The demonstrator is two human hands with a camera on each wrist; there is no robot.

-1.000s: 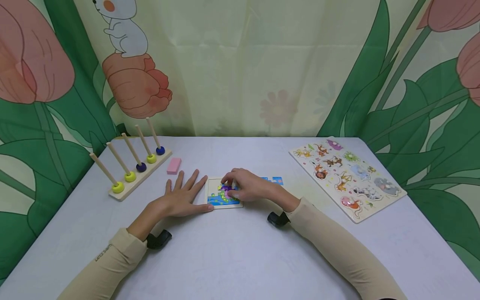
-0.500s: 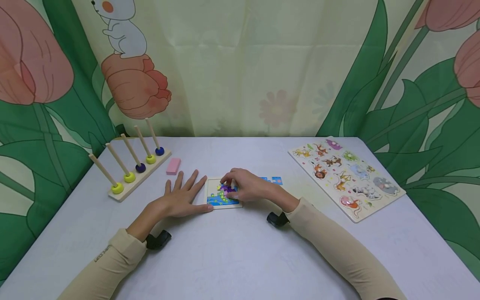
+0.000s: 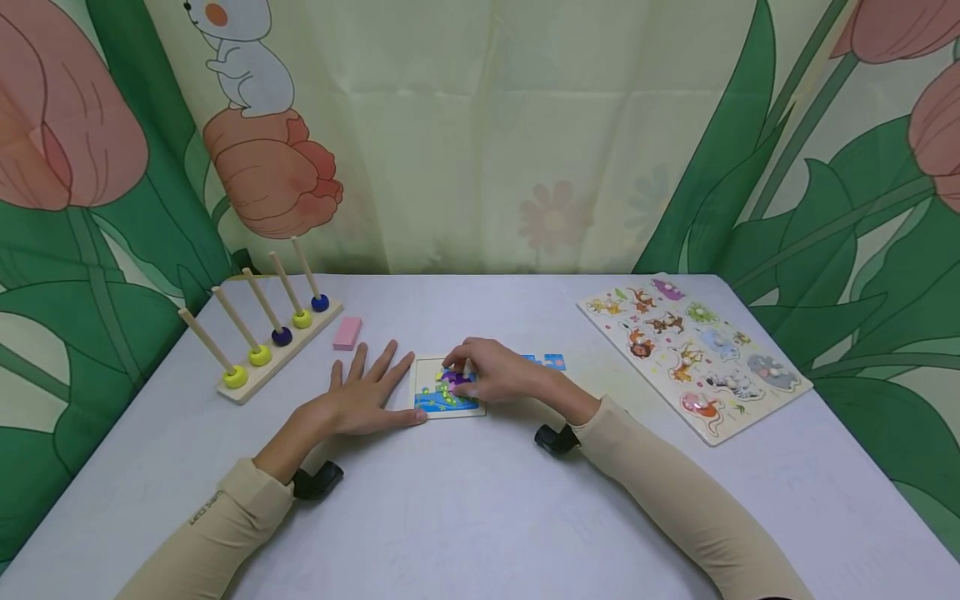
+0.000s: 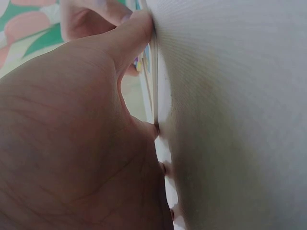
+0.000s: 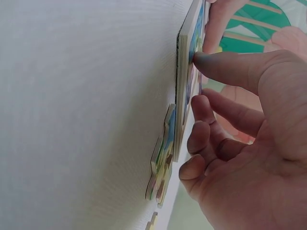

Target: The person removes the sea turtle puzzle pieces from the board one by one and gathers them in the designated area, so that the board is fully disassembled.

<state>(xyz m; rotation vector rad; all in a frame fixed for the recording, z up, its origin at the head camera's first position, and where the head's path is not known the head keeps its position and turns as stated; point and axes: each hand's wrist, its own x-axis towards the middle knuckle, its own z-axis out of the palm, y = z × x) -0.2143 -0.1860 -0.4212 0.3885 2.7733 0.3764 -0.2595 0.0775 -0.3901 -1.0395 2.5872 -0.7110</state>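
Left hand (image 3: 358, 410) spreads its fingers wide, thumb on the near-left corner of a puzzle board (image 3: 427, 368). The right hand (image 3: 497, 372) bends thumb and fingers over the board's right half; I cannot tell whether they pinch a piece. Loose pieces (image 3: 555, 361) lie right of the board, nearer the right hand. The desk (image 3: 480, 517) gives most room nearside, between peg stand (image 3: 281, 354) and animal board (image 3: 660, 354).
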